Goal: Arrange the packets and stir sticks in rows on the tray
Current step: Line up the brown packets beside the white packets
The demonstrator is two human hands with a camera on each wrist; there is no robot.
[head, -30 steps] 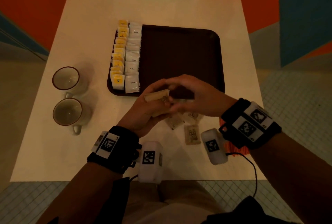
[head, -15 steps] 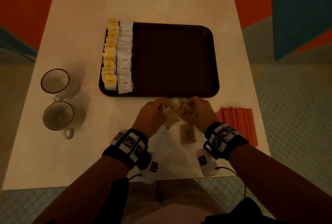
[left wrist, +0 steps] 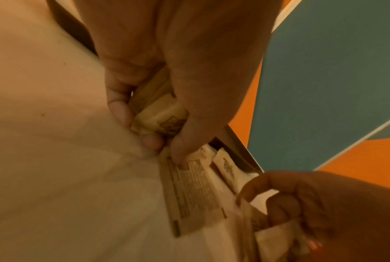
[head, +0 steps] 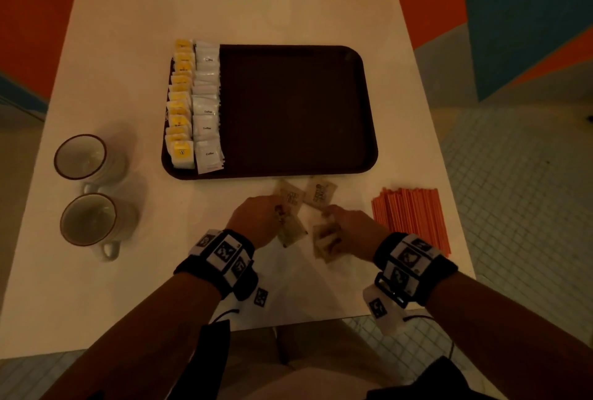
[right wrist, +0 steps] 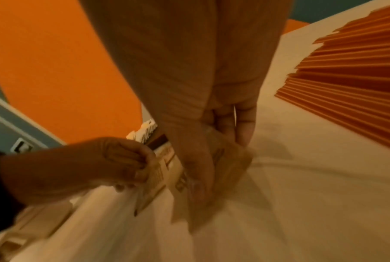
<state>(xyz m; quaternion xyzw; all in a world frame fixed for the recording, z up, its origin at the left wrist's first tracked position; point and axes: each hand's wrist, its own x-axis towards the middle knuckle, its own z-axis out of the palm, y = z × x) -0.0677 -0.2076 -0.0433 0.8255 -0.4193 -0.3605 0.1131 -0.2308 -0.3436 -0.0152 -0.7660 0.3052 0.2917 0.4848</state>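
A dark brown tray (head: pixel 298 111) lies mid-table with a row of yellow packets (head: pixel 180 104) and a row of white coffee packets (head: pixel 207 107) along its left side. Several brown packets (head: pixel 321 195) lie on the table just in front of the tray. My left hand (head: pixel 260 217) grips a small stack of brown packets (left wrist: pixel 160 113), its fingertip on a flat one (left wrist: pixel 189 191). My right hand (head: pixel 346 226) pinches a bunch of brown packets (head: pixel 325 239) (right wrist: pixel 220 173) just right of it. Orange stir sticks (head: pixel 410 217) (right wrist: pixel 351 74) lie in a pile at the right.
Two empty white mugs (head: pixel 81 159) (head: pixel 90 220) stand at the table's left. The white table (head: pixel 128 287) ends close to my body and just beyond the stir sticks on the right. Tiled floor (head: pixel 519 207) lies beyond.
Both hands came down from in front of the tray to the table and moved apart. Each now holds its own share of brown packets, with loose ones between them.
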